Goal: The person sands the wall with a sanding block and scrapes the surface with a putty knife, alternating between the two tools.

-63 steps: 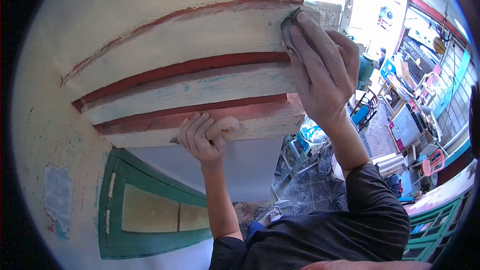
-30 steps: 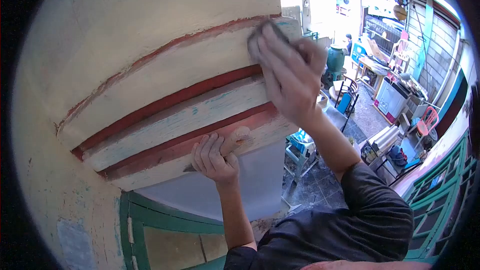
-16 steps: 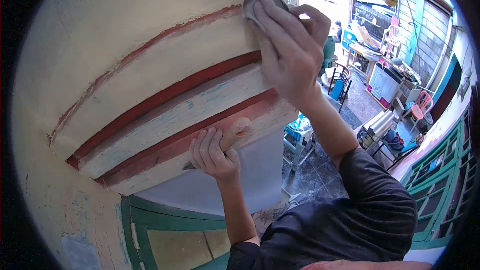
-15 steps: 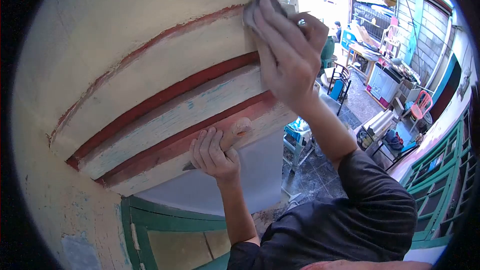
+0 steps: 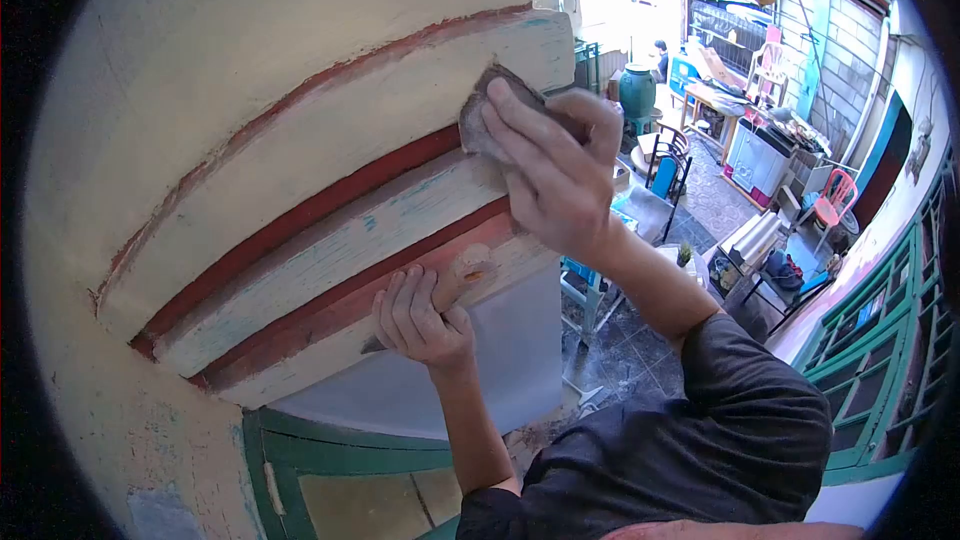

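Observation:
My right hand (image 5: 565, 175) presses a folded, dusty piece of sandpaper (image 5: 483, 125) against the curved moulding (image 5: 340, 225), near its right end. The sandpaper lies over the upper red groove and the pale bands beside it. Lower down, my left hand (image 5: 422, 320) is wrapped around a wooden-handled scraper (image 5: 465, 275) and rests against the moulding's lower bands. The handle end, with a hole in it, sticks out at the upper right; a dark pointed tip shows at the lower left. Most of the blade is hidden by my fingers. Worn cream paint, red strips and bluish flecks mark the moulding.
Below the moulding are a grey-white panel (image 5: 510, 360) and a green-framed door (image 5: 300, 450). To the right, a tiled floor (image 5: 635, 360) holds chairs, a cluttered table and a pink chair (image 5: 835, 198). Green window shutters (image 5: 880, 350) line the right wall.
My right hand has moved the sandpaper down from the moulding's top edge to the upper red groove. My left hand keeps its hold on the scraper, and the view has shifted slightly.

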Demonstrator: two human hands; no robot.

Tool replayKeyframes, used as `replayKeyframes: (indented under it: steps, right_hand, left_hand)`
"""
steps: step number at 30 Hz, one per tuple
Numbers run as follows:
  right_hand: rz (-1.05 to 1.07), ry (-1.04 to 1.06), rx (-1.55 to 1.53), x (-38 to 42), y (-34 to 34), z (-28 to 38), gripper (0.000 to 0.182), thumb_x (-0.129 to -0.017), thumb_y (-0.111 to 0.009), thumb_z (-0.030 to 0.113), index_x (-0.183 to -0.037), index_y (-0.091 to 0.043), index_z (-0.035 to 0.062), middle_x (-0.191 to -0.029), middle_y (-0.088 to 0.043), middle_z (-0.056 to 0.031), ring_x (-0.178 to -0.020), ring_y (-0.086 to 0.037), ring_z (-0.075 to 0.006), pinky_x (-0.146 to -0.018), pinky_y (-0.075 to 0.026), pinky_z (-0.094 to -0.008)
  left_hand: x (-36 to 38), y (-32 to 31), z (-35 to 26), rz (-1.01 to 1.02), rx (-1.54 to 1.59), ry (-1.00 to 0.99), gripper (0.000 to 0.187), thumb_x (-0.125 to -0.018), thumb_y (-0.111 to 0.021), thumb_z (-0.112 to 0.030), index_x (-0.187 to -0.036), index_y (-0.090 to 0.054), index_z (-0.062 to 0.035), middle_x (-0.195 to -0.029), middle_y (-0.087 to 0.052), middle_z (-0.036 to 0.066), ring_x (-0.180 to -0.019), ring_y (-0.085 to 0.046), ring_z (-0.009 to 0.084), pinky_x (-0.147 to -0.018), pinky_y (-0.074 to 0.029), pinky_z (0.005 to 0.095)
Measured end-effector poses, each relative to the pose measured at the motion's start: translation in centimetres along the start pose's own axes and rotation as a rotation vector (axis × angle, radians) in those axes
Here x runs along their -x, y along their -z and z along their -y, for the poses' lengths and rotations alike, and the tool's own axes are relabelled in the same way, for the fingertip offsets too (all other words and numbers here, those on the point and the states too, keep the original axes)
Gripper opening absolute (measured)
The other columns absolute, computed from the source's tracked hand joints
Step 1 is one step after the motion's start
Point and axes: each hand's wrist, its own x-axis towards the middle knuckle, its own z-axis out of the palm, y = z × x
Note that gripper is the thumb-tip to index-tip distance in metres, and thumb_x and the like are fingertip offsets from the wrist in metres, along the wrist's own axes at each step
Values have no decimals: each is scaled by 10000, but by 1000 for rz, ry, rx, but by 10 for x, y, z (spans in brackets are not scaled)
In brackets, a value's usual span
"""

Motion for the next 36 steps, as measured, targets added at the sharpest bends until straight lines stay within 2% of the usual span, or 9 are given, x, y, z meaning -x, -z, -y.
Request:
replayKeyframes:
  steps: [5,10,16,21,23,27,29,30,36]
  right_hand:
    - [-149,-65,-12,-43,-17,-22,353,-786,-734,-30,-1122,-787,65,-1248,-737,-66,-1066,-527,-244,-921,-418,-368]
    - [24,19,-16,8,-8,9,417,-724,-761,10,-1137,-782,62,-1301,-712,-33,-1105,-501,-283,-949,-425,-341]
    - [-86,21,20,-34,-20,-10,415,-714,-741,27,-1128,-776,29,-1306,-710,-42,-1122,-489,-273,-974,-425,-352]
    - [9,39,12,10,-13,6,393,-748,-742,13,-1136,-783,53,-1308,-711,-42,-1127,-497,-259,-962,-422,-343]
    - [-32,92,46,-15,-15,-6,397,-722,-754,60,-1119,-780,68,-1339,-685,17,-1148,-491,-271,-966,-439,-369]
    - [-78,28,40,-30,-22,-1,373,-738,-751,59,-1110,-778,59,-1343,-683,13,-1158,-485,-269,-956,-438,-377]
    - [21,53,70,-2,-9,8,357,-743,-747,64,-1098,-777,52,-1332,-686,8,-1157,-494,-277,-947,-437,-384]
    - [41,35,31,5,-5,13,399,-712,-750,26,-1109,-787,49,-1288,-720,-38,-1132,-495,-267,-971,-413,-342]
    - [-50,44,0,-31,-17,0,411,-712,-741,0,-1114,-791,68,-1279,-723,-18,-1124,-501,-275,-988,-411,-346]
  left_hand:
    - [5,-1,3,11,-9,-4,111,-1030,-561,-168,-1026,-657,-113,-1054,-705,16,-1042,-679,228,-1015,-489,464]
    - [1,1,1,17,21,1,98,-1023,-575,-163,-1031,-658,-111,-1063,-702,18,-1055,-675,227,-1022,-483,464]
    - [1,1,-1,17,1,7,114,-1008,-550,-115,-1028,-662,-111,-1068,-704,21,-1066,-674,233,-1024,-482,468]
    - [1,3,-1,28,11,28,114,-1013,-554,-128,-1022,-666,-113,-1072,-710,21,-1070,-676,231,-1023,-484,467]
    - [1,1,-1,19,12,27,116,-1013,-554,-128,-1019,-668,-113,-1068,-712,21,-1068,-678,232,-1025,-484,467]
    - [1,2,0,31,20,23,127,-998,-545,-105,-1002,-673,-108,-1055,-719,27,-1058,-683,238,-1030,-482,466]
    - [1,3,-1,21,28,28,133,-990,-542,-93,-994,-674,-105,-1054,-721,31,-1055,-685,238,-1030,-482,466]
    - [1,4,-1,30,30,30,129,-989,-543,-93,-1001,-671,-105,-1055,-720,32,-1057,-684,238,-1028,-482,467]
    - [3,1,1,40,24,18,122,-984,-550,-87,-1014,-668,-104,-1060,-719,36,-1061,-683,241,-1035,-481,473]
